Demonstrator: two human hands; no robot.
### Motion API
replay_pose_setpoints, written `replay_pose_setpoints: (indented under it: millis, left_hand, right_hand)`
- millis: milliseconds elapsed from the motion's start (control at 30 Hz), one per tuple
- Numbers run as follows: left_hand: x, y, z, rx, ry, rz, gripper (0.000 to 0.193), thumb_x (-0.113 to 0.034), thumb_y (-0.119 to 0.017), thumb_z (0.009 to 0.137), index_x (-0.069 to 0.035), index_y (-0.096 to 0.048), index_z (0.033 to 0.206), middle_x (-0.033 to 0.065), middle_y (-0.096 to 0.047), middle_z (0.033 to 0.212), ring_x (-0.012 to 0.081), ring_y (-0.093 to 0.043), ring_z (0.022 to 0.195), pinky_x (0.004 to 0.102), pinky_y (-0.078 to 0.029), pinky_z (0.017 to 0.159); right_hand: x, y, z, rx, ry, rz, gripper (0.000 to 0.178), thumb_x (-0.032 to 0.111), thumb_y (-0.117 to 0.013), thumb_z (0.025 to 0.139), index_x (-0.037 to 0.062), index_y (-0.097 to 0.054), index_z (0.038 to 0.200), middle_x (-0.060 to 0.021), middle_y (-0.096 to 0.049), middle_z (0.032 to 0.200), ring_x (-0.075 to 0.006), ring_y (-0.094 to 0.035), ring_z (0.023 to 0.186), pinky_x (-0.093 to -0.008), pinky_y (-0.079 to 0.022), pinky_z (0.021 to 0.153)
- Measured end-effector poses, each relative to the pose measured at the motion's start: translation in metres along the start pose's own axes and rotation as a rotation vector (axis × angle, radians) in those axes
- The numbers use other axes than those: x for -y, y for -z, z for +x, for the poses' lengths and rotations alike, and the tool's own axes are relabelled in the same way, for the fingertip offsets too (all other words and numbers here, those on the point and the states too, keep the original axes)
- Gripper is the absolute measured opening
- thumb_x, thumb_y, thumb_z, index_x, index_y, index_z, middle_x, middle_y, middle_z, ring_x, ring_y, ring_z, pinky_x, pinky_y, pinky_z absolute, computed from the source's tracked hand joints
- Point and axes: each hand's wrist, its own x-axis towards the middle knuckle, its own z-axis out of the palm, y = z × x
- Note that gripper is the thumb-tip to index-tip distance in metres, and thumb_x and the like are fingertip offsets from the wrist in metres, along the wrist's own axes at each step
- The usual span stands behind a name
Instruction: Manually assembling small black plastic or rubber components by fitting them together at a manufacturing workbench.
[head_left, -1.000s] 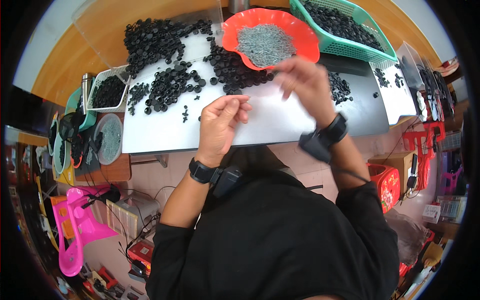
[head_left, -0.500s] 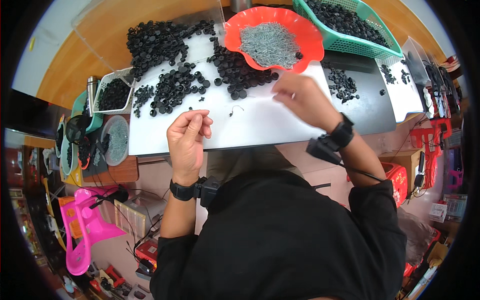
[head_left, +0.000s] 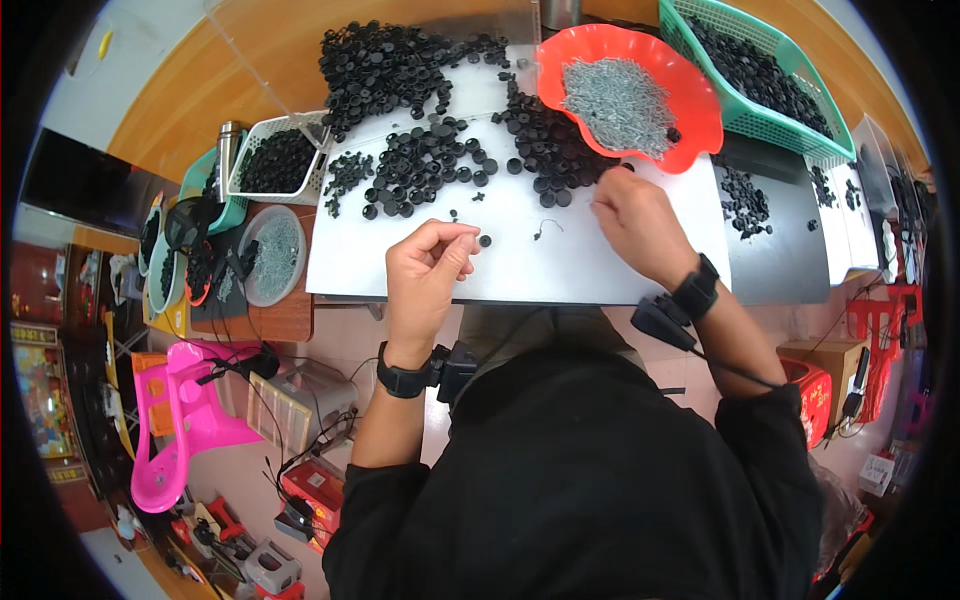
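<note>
One small black cap is located just right of the left hand, whose fingers are pinched, contents unclear; right hand grip cannot be told.

A small black round cap lies flat on the white sheet, just beside the curled left hand. A thin bent metal pin lies alone further right — near the right hand, below the heap of black caps.
</note>
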Motion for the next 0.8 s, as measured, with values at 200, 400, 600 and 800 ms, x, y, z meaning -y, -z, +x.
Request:
replay_pose_setpoints:
  millis: [200, 400, 600, 800]
  left_hand:
    - [-0.005, 0.013, 0.014, -0.024, 0.031, 0.17, 0.009, -0.004, -0.061, 0.083, 0.002, -0.064, 0.088, 0.0021, -0.06, 0.074, 0.0048, -0.052, 0.061, 0.0179, -0.041, 0.054]
    - [-0.006, 0.031, 0.033, -0.235, -0.108, 0.405, 0.008, 0.0, -0.059, 0.082, 0.002, -0.064, 0.088, 0.0015, -0.06, 0.078, 0.0061, -0.053, 0.062, 0.0186, -0.043, 0.057]
    - [-0.012, 0.043, 0.066, -0.243, -0.285, 0.859, 0.014, -0.003, -0.063, 0.076, -0.001, -0.065, 0.089, 0.0102, -0.058, 0.079, 0.0171, -0.056, 0.059, 0.0261, -0.045, 0.056]
    - [-0.018, 0.024, 0.088, -0.065, -0.14, 1.185, 0.022, -0.016, -0.071, 0.071, -0.003, -0.065, 0.088, 0.0121, -0.057, 0.081, 0.0275, -0.058, 0.074, 0.0363, -0.046, 0.066]
  right_hand:
    - [0.021, 0.014, -0.009, 0.028, -0.462, 0.892, 0.014, -0.004, -0.056, 0.08, -0.0045, -0.058, 0.094, -0.0048, -0.056, 0.073, -0.0073, -0.052, 0.057, -0.0226, -0.046, 0.049]
    - [0.014, -0.008, -0.011, 0.061, -0.467, 1.165, 0.016, -0.005, -0.053, 0.084, -0.0047, -0.058, 0.099, -0.0048, -0.059, 0.075, -0.0086, -0.056, 0.059, -0.0209, -0.047, 0.048]
    - [0.008, -0.011, -0.012, 0.052, -0.508, 1.198, 0.013, -0.004, -0.053, 0.084, -0.0043, -0.058, 0.097, -0.0062, -0.06, 0.076, -0.0095, -0.057, 0.06, -0.021, -0.048, 0.049]
    - [0.007, -0.011, -0.013, 0.058, -0.521, 1.234, 0.013, -0.004, -0.053, 0.084, -0.0033, -0.058, 0.097, -0.0056, -0.059, 0.076, -0.0092, -0.057, 0.06, -0.0207, -0.047, 0.049]
